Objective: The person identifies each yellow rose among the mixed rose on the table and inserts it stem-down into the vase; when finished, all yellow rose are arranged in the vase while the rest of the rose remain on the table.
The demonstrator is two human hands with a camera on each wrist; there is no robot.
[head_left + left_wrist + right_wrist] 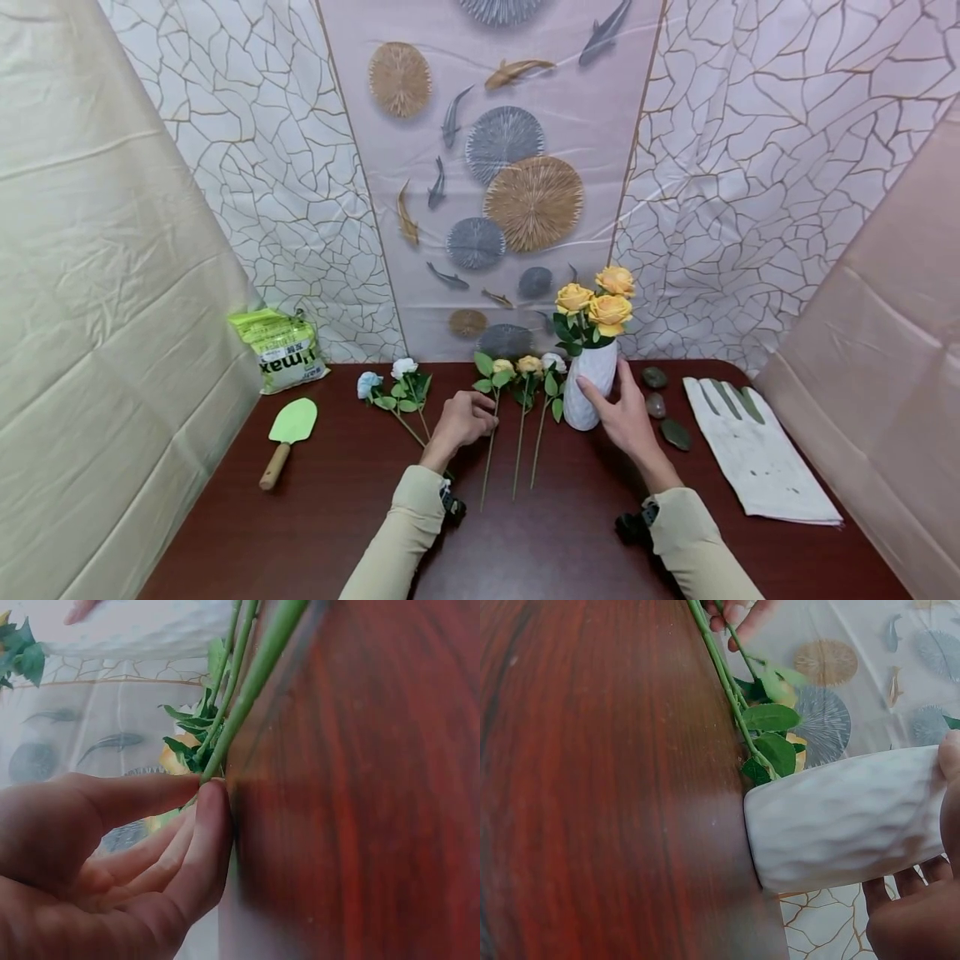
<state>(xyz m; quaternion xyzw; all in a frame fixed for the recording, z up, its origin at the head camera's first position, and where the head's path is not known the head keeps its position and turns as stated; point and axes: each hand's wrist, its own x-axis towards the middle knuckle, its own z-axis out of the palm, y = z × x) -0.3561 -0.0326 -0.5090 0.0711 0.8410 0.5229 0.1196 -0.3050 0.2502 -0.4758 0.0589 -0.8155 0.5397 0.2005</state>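
My right hand (630,412) curls round the white vase (588,392), presumably steadying it on the worktop (547,550), while left of that vase my left hand (463,419) pinches a pale-yellow rose (502,367) by the stem (253,690) (fingertips suit something so thin).

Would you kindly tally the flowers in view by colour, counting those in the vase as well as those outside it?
Yellow flowers: 5 (3 in the vase, 2 outside it)
White flowers: 2 (both outside the vase)
Blue flower: 1 (outside the vase)
Total: 8
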